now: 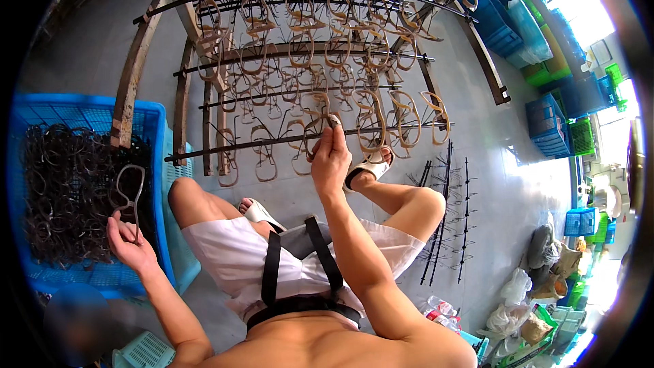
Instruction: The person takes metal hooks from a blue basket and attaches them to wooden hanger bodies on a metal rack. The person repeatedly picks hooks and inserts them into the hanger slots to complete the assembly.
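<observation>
My left hand [131, 242] is closed on the lower end of a greyish-brown eyeglass frame [138, 194], held upright over the right side of a blue crate [88, 103]. Dark eyeglass frames [65, 197] lie heaped inside that crate. In front of me, my right hand [331, 163] pinches a tan eyeglass frame [320, 103] at the rack's lowest black bar [259, 141]. Something small and pale shows at those fingertips, too small to name. More tan eyeglass frames [407, 119] hang along this bar, on both sides of my right hand.
The rack has wooden uprights [136, 75] and several tiers of black bars bearing frames. Loose spiked black rods [443, 218] lie on the floor to the right. Blue crates [548, 123] and plastic bags [514, 289] line the right side. My legs straddle the space before the rack.
</observation>
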`<state>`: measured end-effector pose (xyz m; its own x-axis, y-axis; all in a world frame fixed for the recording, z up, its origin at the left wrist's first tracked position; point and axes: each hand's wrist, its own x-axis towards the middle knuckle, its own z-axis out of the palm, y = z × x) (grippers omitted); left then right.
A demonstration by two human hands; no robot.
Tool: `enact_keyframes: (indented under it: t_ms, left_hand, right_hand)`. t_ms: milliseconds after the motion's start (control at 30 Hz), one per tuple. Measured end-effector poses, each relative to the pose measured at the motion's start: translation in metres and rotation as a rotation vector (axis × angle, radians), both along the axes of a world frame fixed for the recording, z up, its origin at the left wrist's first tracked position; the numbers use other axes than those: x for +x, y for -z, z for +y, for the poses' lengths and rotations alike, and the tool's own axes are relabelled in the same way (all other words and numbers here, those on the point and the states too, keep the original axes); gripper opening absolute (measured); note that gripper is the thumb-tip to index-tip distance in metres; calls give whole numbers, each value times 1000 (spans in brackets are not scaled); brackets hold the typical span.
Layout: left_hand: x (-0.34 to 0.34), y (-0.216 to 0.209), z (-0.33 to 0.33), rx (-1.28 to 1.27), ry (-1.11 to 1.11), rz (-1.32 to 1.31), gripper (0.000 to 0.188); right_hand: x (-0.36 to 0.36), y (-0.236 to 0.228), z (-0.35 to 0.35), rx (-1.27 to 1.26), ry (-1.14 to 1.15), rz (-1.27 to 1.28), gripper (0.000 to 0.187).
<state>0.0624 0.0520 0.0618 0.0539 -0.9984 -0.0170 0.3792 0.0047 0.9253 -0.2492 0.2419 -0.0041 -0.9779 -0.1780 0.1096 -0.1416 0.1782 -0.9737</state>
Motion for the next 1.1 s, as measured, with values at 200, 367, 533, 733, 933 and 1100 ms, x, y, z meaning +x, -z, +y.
enact_keyframes:
  t_ms: [200,367,533,733,933,1100]
  left_hand:
    - [-6,-11,17,-20,128,13,29]
    - [-21,-14,24,-69,283,18,26]
    - [-30,-22,33,-129,425,15,26]
    - [-32,-24,42,-177,547,40,26]
    - [-48,-19,69,-73,649,89,25]
    - [-62,-18,86,-49,915,-99,23]
  right_hand:
    - [-1,8,-6,38,4,81,21]
    - [0,16,-9,104,14,117,15]
    - [4,7,-15,141,8,122,16]
    - [-8,2,-3,84,16,84,24]
    - [-16,-15,9,-127,-126,-116,28]
    - [15,-51,35,535,-49,547,31]
